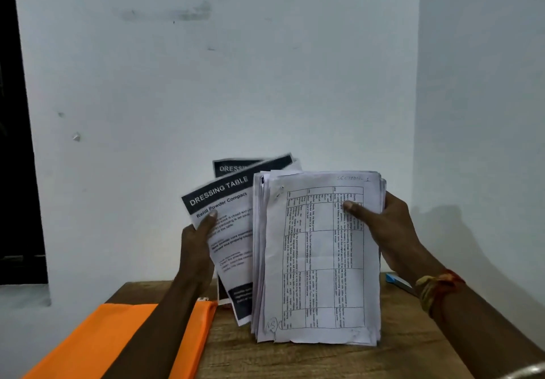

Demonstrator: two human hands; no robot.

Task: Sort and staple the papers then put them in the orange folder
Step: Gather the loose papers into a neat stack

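The wooden table (324, 361) stands against a pale wall, and the orange folder (97, 337) lies flat on its left part, partly hidden under the left forearm; it looks like thin, soft material that would sag if lifted by one corner. Over the table's middle the papers are held upright in two lots. The larger is a thick stack (321, 260) with a ruled grid sheet in front. Its edges are ragged and uneven, and its lower edge is at or just above the tabletop; which, I cannot tell. The right hand (392, 231) grasps it at the upper right edge, thumb (354, 206) pressed on the front and fingers hidden behind. A stack this thick is likely fairly heavy yet floppy, and loose sheets could slide out, so a grip nearer mid-edge or a second hand beneath would probably be steadier. The smaller lot, fanned "DRESSING TABLE" sheets (227, 231), sits just left of the stack and is partly overlapped by it. The left hand (196, 246) pinches it at the left edge, thumb on the front. It is light, limp and easily creased. A blue-and-white object (396, 282) lies behind the right wrist, too hidden to identify.
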